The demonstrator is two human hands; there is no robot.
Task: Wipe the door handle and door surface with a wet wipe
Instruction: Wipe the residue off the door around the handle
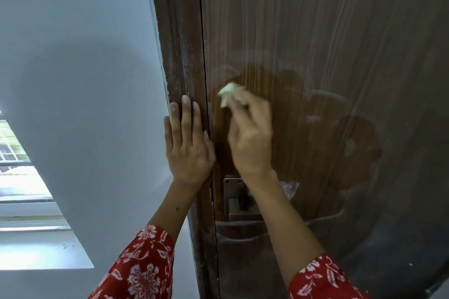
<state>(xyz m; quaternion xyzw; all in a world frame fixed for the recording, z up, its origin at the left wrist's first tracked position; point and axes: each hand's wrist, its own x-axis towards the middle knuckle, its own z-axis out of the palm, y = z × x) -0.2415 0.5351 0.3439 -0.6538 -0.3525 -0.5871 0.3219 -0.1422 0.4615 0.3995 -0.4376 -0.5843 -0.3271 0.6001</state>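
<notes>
A dark brown wooden door (315,43) fills the right side, streaked with pale dust and showing darker damp patches. My right hand (250,138) presses a crumpled white wet wipe (229,93) against the door near its left edge, above the handle. The metal door handle (237,204) with its plate sits below my right wrist, partly hidden by my forearm. My left hand (187,143) lies flat with fingers spread on the brown door frame (179,43), holding nothing.
A pale grey wall (80,56) runs along the left of the frame. A window (21,177) with a white sill sits at the lower left. A bit of clear plastic (290,188) clings to the door right of the handle.
</notes>
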